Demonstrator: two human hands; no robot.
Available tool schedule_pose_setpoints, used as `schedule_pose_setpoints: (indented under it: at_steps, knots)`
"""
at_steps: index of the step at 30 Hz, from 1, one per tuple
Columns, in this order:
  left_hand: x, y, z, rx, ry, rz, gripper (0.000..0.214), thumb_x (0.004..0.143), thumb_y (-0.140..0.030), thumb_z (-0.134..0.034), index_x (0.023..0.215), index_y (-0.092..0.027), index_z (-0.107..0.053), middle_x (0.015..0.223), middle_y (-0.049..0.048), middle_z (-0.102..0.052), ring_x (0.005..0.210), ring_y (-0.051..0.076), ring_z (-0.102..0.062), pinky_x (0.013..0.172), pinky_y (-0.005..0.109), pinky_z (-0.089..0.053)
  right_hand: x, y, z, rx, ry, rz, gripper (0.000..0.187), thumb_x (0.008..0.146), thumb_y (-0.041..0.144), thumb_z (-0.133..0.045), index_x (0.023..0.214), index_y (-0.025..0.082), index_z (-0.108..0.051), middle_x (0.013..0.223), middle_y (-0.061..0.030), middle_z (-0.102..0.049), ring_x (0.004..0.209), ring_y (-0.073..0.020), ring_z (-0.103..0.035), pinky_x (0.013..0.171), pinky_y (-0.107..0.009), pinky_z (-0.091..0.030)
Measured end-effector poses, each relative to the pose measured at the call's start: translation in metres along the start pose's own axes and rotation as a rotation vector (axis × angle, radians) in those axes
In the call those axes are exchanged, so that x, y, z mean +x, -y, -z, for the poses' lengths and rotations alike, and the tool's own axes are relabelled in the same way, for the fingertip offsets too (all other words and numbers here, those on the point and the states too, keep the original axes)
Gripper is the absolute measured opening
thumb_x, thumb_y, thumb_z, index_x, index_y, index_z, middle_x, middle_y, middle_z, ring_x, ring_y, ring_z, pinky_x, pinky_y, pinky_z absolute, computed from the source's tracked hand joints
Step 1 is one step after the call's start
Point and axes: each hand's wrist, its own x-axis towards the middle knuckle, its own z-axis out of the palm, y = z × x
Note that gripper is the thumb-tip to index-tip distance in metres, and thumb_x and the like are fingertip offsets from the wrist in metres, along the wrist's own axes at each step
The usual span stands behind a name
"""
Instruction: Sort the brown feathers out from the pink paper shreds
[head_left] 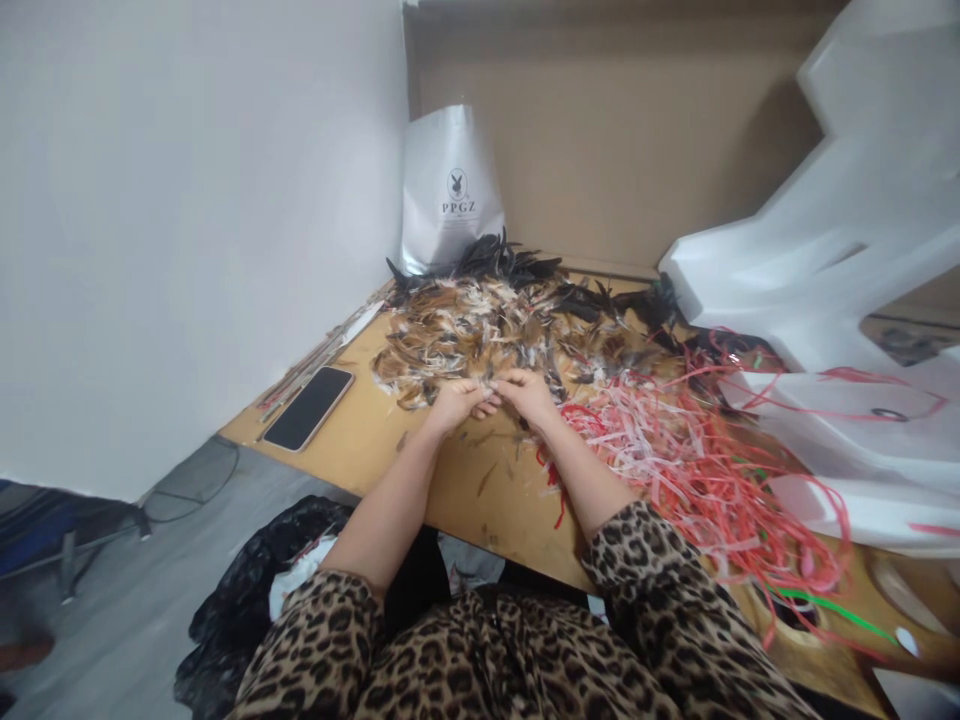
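Over the middle of the yellow-brown table, my left hand and my right hand meet fingertip to fingertip. Both are closed in a pinch. Something small and pale shows between them, too small to name. Just beyond my fingers lies a wide heap of brown and white feathers, with black feathers along its far side. Close to my right forearm spreads a tangle of red and pale pink ribbon strips. A few loose dark feather bits lie on the table below my hands.
A phone lies at the table's left edge, near thin sticks along the wall. A white printed bag stands at the back. White angular foam-like shapes rise at right. A black plastic bag sits on the floor.
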Motion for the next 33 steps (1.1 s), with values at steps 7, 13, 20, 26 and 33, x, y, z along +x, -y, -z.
schedule_pose_setpoints:
  at_steps: [7, 13, 20, 26, 33]
  knots:
    - [-0.003, -0.001, -0.001, 0.023, 0.094, 0.012, 0.030, 0.067, -0.038, -0.066, 0.070, -0.008, -0.064, 0.067, 0.0091, -0.066, 0.052, 0.010, -0.059, 0.051, 0.020, -0.043, -0.004, 0.010, 0.007, 0.071, 0.121, -0.104, 0.029, 0.055, 0.041, -0.071, 0.063, 0.014, -0.060, 0.051, 0.0042, -0.052, 0.047, -0.0067, -0.040, 0.049, -0.022, -0.030]
    - [0.000, 0.002, -0.002, 0.103, 0.058, -0.034, 0.025, 0.071, -0.033, -0.061, 0.069, -0.008, -0.064, 0.060, 0.0066, -0.064, 0.049, 0.009, -0.057, 0.049, 0.020, -0.042, -0.004, 0.013, 0.006, -0.134, 0.078, -0.027, 0.032, 0.057, 0.044, -0.068, 0.059, 0.013, -0.059, 0.051, 0.0039, -0.049, 0.048, -0.0066, -0.036, 0.048, -0.021, -0.028]
    - [-0.002, 0.000, -0.006, 0.140, 0.034, -0.041, 0.020, 0.073, -0.028, -0.058, 0.068, -0.009, -0.064, 0.063, 0.0072, -0.065, 0.048, 0.009, -0.056, 0.049, 0.021, -0.043, -0.001, 0.008, 0.003, -0.266, 0.042, 0.084, 0.034, 0.059, 0.046, -0.066, 0.055, 0.014, -0.056, 0.050, 0.0035, -0.046, 0.048, -0.0075, -0.035, 0.046, -0.022, -0.028]
    - [-0.002, 0.002, -0.009, 0.120, 0.017, -0.054, 0.018, 0.071, -0.027, -0.062, 0.075, -0.010, -0.064, 0.064, 0.0061, -0.065, 0.056, 0.011, -0.060, 0.054, 0.022, -0.045, -0.005, 0.012, 0.002, -0.193, 0.001, 0.008, 0.034, 0.058, 0.047, -0.067, 0.059, 0.013, -0.060, 0.050, 0.0018, -0.051, 0.049, -0.0097, -0.043, 0.048, -0.023, -0.033]
    - [-0.003, 0.002, -0.011, 0.095, 0.004, -0.070, 0.021, 0.069, -0.030, -0.063, 0.073, -0.010, -0.064, 0.069, 0.0072, -0.066, 0.058, 0.011, -0.060, 0.055, 0.022, -0.046, -0.002, 0.009, 0.004, -0.198, -0.057, -0.016, 0.034, 0.057, 0.047, -0.067, 0.058, 0.014, -0.059, 0.052, 0.0023, -0.053, 0.051, -0.0099, -0.044, 0.049, -0.023, -0.034]
